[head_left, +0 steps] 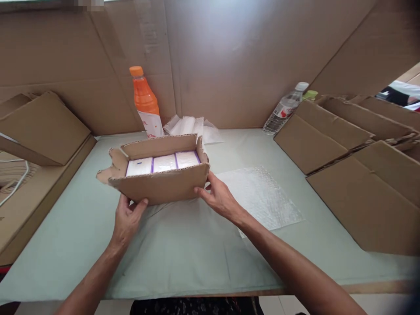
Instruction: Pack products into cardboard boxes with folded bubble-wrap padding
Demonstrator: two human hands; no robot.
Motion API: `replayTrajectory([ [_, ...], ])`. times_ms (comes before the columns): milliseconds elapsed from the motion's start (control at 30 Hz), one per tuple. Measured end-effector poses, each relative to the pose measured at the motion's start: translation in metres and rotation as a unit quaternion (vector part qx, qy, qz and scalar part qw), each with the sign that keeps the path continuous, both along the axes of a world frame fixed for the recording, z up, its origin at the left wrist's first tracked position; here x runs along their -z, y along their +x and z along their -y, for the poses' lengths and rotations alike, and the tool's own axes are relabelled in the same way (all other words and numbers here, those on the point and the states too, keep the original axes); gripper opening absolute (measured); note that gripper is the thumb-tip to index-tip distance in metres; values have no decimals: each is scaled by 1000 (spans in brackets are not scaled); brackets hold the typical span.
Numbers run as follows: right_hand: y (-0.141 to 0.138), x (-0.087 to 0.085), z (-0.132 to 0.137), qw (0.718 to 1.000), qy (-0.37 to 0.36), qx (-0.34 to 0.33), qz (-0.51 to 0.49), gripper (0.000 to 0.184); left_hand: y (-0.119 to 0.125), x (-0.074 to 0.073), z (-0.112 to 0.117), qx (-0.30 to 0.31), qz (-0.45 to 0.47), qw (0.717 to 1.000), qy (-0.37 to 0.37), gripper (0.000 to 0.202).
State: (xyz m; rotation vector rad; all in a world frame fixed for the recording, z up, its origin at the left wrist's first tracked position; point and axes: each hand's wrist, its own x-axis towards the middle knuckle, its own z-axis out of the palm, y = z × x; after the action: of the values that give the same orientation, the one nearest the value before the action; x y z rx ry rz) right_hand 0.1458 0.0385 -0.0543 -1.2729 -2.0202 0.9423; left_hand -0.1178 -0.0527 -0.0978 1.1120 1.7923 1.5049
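Note:
An open-topped cardboard box (160,187) is held slightly tilted above or on the cloth, its left end flaps folded outward. Three white packs with purple edges (164,163) sit side by side inside it. My left hand (126,218) grips the lower front left corner, thumb on the front wall. At the right end, my right hand (218,194) clasps the lower corner, thumb in front and fingers partly hidden behind. A flat sheet of bubble wrap (262,199) lies on the cloth right of the box, close to my right hand.
Cardboard boxes (328,135) crowd the table's right side. More cardboard (46,127) stands at left. An orange bottle (146,103), crumpled white wrapping (190,126) and a clear bottle (285,109) stand at the back by a cardboard wall (229,65). Pale green cloth (183,258) covers the table.

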Motion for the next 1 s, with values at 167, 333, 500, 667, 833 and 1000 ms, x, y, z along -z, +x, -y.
replayTrajectory([
  [167,19,7,-33,996,-21,44,-73,67,12,-8,-56,67,22,997,25,57],
  [333,71,-3,-21,991,36,125,-8,50,21,-8,-40,84,9,996,6,75],
  [500,114,6,39,960,114,128,223,35,34,-2,41,61,-48,995,-61,60],
  [667,113,33,74,930,189,83,305,44,70,2,77,143,-96,984,-50,36],
  [833,110,43,87,933,166,82,309,27,91,-6,72,208,-128,969,-43,30],
  [1000,127,14,123,997,24,-11,77,26,92,-16,70,259,-183,947,-55,55],
])
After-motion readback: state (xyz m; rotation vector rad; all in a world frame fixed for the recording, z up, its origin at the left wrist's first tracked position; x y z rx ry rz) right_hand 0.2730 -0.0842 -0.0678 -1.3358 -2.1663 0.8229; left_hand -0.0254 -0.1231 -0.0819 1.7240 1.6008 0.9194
